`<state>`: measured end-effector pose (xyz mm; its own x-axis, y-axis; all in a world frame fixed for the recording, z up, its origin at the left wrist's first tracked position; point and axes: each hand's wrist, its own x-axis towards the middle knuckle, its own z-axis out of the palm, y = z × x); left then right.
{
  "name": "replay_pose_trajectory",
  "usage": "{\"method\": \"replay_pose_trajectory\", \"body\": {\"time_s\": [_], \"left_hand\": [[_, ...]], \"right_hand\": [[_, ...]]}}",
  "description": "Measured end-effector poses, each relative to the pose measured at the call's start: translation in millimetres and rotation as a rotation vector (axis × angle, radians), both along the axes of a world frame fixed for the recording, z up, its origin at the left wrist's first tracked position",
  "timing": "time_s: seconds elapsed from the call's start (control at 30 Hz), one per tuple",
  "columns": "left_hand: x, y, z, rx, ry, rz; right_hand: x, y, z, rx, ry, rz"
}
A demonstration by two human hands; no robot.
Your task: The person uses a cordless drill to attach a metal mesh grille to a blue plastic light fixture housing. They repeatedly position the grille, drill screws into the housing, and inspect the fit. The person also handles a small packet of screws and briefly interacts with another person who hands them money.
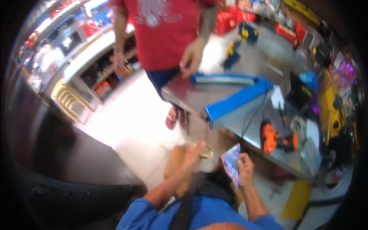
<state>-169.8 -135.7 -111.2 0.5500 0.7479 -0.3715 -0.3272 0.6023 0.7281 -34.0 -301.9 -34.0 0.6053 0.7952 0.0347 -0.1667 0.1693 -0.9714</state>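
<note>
In my right hand (245,169) a purple and pink banknote (231,163) is pinched between thumb and fingers, held upright in front of my body. My left hand (193,154) is closed on a small yellowish thing (207,152), blurred, that looks like folded paper. The two hands are apart, just short of the metal table (253,132). On that table lies an orange cordless drill (270,138), beyond my right hand. A long blue case (237,101) rests on the table's near left corner.
A person in a red shirt (161,38) stands across from me at the table's far left side, arms lowered. A yellow-black tool (231,55) lies farther back. At left are a dark counter (76,153) and a cream plastic chair (71,100). A yellow board (297,199) is at lower right.
</note>
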Motion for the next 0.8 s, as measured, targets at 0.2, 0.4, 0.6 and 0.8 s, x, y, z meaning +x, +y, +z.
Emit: {"method": "replay_pose_trajectory", "body": {"time_s": [0.2,0.4,0.6,0.8], "left_hand": [[44.9,-16.6,33.9,0.248,-0.3,0.202],[28.0,-13.8,61.2,0.22,-0.449,0.076],[-22.8,-1.2,105.7,0.557,-0.194,-0.512],[-1.7,4.9,129.0,0.415,-0.347,-0.169]], "right_hand": [[-22.5,73.0,-5.6,0.214,0.16,0.002],[-9.3,69.7,9.3,0.153,0.059,0.043],[-4.8,53.2,42.4,0.084,-0.183,0.107],[-22.4,77.8,33.7,0.05,-0.558,0.007]]}}
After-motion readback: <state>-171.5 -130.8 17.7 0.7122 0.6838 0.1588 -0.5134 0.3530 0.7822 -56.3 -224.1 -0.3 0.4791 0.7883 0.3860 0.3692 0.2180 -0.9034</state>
